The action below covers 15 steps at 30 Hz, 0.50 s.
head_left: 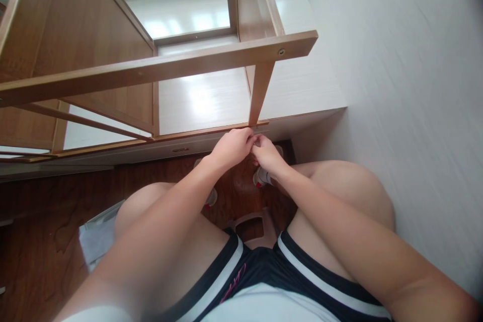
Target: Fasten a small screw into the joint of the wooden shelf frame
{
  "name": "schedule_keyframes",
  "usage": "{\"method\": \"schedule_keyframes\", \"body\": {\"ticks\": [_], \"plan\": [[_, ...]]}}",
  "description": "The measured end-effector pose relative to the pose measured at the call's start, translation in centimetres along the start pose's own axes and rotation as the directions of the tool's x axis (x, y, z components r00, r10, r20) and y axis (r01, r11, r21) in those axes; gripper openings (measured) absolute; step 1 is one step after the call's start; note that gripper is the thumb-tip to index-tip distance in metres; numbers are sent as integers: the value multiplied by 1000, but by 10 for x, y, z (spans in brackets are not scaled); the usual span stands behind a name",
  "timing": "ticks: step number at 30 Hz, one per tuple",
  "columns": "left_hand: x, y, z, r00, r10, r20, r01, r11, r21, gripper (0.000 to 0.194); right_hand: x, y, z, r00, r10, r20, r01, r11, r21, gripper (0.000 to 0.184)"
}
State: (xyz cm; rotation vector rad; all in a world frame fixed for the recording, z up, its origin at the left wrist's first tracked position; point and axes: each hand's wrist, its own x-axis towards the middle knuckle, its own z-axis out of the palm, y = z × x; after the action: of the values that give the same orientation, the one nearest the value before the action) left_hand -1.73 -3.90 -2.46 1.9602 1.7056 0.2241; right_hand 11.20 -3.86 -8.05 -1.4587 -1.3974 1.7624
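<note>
A wooden shelf unit [158, 68] of light brown panels lies on its side before me on the floor. My left hand [232, 147] and my right hand [266, 153] meet at the lower edge of the unit, just under an upright divider panel [259, 91]. The fingers of both hands are pinched together at one spot. Whatever small thing they hold is hidden by the fingers. A round metal fitting [281, 52] shows on the long rail near its right end.
I sit on a low stool [251, 224] with knees apart and feet in white socks on the dark wooden floor [41, 241]. A white wall [407, 85] stands close on the right. A crumpled plastic bag [98, 236] lies by my left thigh.
</note>
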Motion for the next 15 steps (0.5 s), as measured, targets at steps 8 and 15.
{"method": "schedule_keyframes", "body": {"ticks": [8,15], "plan": [[-1,0,-2,999,-53,11,51,994,98,27,-22,-28,-26,988,-130,79,141,589,-796,34],[-4,1,2,993,-116,-30,111,986,-124,26,-32,-38,-36,970,-131,204,241,433,-868,40]]}}
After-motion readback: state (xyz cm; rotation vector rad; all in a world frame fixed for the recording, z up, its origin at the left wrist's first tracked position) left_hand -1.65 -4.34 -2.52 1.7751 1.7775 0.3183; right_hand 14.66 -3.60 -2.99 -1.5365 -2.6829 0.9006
